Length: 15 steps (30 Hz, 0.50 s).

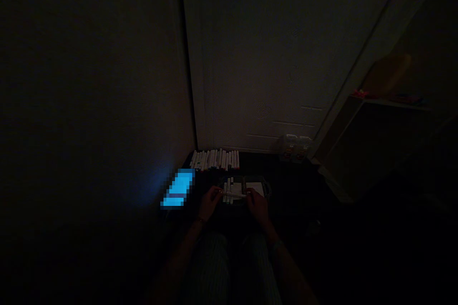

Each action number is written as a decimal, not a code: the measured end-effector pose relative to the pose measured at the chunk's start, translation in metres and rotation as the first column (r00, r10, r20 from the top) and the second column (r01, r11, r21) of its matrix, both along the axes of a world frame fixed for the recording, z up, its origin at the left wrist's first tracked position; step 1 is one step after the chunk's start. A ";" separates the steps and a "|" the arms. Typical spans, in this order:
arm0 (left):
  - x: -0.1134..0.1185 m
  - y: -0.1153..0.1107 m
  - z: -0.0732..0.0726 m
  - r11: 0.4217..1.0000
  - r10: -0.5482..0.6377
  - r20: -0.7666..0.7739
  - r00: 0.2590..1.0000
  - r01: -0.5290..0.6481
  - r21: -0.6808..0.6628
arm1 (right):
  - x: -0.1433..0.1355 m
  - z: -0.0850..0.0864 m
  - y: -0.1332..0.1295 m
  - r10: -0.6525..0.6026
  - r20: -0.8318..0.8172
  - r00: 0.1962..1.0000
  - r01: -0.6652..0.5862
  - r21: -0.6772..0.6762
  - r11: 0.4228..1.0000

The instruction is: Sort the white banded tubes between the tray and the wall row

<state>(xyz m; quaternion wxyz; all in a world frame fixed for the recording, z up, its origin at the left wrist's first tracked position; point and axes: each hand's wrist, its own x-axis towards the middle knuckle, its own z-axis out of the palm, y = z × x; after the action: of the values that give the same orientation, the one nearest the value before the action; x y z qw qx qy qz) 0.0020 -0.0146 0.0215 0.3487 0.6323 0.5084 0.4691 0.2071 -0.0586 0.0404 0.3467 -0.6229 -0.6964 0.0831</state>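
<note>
White marker (238, 195): in the head view, you have it lying crosswise over the near part of the open case (270, 190), above the markers in the case (228, 185). Your left hand (210, 200) pinches one end and your right hand (258, 206) the other, both with fingers drawn in narrow; the dim light hides the exact finger contact. Those markers stand in a short row at the case's left, with pale panels (255, 188) beside and right of them. Beyond the case and to its left, a longer row of markers (214, 159) rests on the dark counter (291, 178). A bright blue shape (179, 188) glows left of the case, and clear packages (296, 147) stand beyond it to the right.

For a steady hold, you would do best with light, even pressure at both ends, wrists low, and fingertips just clear of the row beneath. Round barrels likely roll, so turn yours gently, and let your fingertips confirm what the darkness hides.
</note>
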 end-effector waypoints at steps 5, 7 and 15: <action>0.000 0.000 0.001 1.000 -0.017 0.007 1.000 0.017 0.017 | 0.000 -0.002 0.001 -0.009 0.007 1.000 0.009 -0.012 1.000; 0.000 -0.001 0.002 1.000 -0.013 0.003 1.000 0.013 0.024 | 0.000 -0.003 0.002 -0.009 0.008 1.000 0.009 0.001 1.000; -0.001 -0.001 0.003 0.999 0.013 -0.004 1.000 -0.013 0.031 | 0.000 -0.003 0.002 -0.019 0.018 1.000 0.019 0.003 1.000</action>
<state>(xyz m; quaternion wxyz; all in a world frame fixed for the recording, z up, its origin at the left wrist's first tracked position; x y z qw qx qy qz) 0.0010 -0.0158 0.0244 0.3345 0.6354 0.5060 0.4778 0.2074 -0.0570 0.0376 0.3422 -0.6297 -0.6935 0.0731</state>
